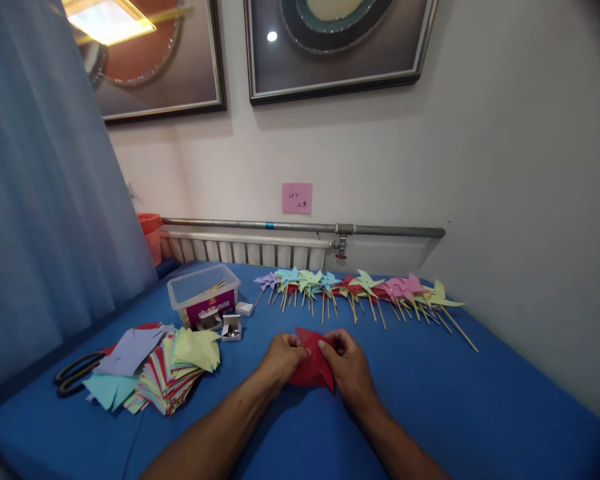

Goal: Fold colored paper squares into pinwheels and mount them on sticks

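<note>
Red paper piece (311, 371), pointed corners, apparently folded, between both hands (316, 363)

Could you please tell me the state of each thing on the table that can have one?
red paper: partly folded, pinched by both hands
left hand: gripping the paper
right hand: gripping the paper
plastic box: open, sticks inside
small white box: open
pinwheels: finished, lying in a row
paper stack: fanned, flat
scissors: lying partly under paper
</note>
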A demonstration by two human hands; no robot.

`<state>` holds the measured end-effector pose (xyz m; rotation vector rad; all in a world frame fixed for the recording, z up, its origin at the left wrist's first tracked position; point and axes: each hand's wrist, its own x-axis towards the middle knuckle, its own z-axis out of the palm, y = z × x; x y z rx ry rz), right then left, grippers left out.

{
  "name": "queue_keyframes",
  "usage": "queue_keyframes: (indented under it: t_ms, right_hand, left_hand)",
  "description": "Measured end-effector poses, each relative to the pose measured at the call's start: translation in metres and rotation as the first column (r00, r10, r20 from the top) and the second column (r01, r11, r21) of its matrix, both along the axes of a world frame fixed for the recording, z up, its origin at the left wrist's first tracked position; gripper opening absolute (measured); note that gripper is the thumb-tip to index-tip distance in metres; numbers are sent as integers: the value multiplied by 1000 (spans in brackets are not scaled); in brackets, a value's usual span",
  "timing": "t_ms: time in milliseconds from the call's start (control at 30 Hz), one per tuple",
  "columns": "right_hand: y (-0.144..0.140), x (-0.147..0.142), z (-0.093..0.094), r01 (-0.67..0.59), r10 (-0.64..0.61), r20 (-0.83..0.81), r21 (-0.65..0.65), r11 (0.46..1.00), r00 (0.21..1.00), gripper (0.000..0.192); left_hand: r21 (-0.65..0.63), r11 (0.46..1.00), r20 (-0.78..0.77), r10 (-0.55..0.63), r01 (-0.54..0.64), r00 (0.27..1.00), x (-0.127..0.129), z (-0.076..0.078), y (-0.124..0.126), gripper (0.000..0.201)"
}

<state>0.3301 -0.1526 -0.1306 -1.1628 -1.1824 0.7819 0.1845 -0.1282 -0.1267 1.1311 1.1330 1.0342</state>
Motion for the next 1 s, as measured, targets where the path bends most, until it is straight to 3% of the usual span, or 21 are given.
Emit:
queue_keyframes:
  t_ms: [133, 233, 367, 467, 567, 667, 867, 1000]
  right_hand:
    - [-6, 0, 3, -103, 98, 98, 48, 994, 990, 25]
    - [-9, 1, 6, -123, 114, 129, 66, 990, 985, 36]
    - [-8, 1, 6, -170, 165, -130, -24, 985, 978, 59]
    - [-5, 0, 2, -237, 206, -329, -57, 970, 921, 54]
    - [-2, -2, -2, -206, 178, -357, -43, 978, 917, 48]
    - [-1, -4, -6, -157, 130, -371, -43, 987, 920, 65]
    - [-5, -9, -10, -228, 128, -526, -130, 965, 841, 97]
    - [-8, -11, -8, -245, 133, -541, -139, 960, 830, 96]
  left_hand:
    - [-10, 1000, 31, 6, -6, 1000, -2, 4, 0, 26]
    - [-22, 1000, 51, 3, -2, 999, -4, 8, -1, 25]
    - [-33, 999, 46, -12, 13, 999, -6, 10, -3, 23]
    - [-32, 999, 46, -17, 18, 999, -6, 9, -3, 20]
    - [-34, 999, 52, -38, 39, 998, -7, 9, -2, 17]
    - [-29, 998, 63, -59, 61, 996, -7, 8, -1, 16]
    - [-21, 995, 106, -93, 96, 990, -8, 5, 0, 17]
    - [-18, 995, 117, -92, 95, 989, -9, 3, 2, 21]
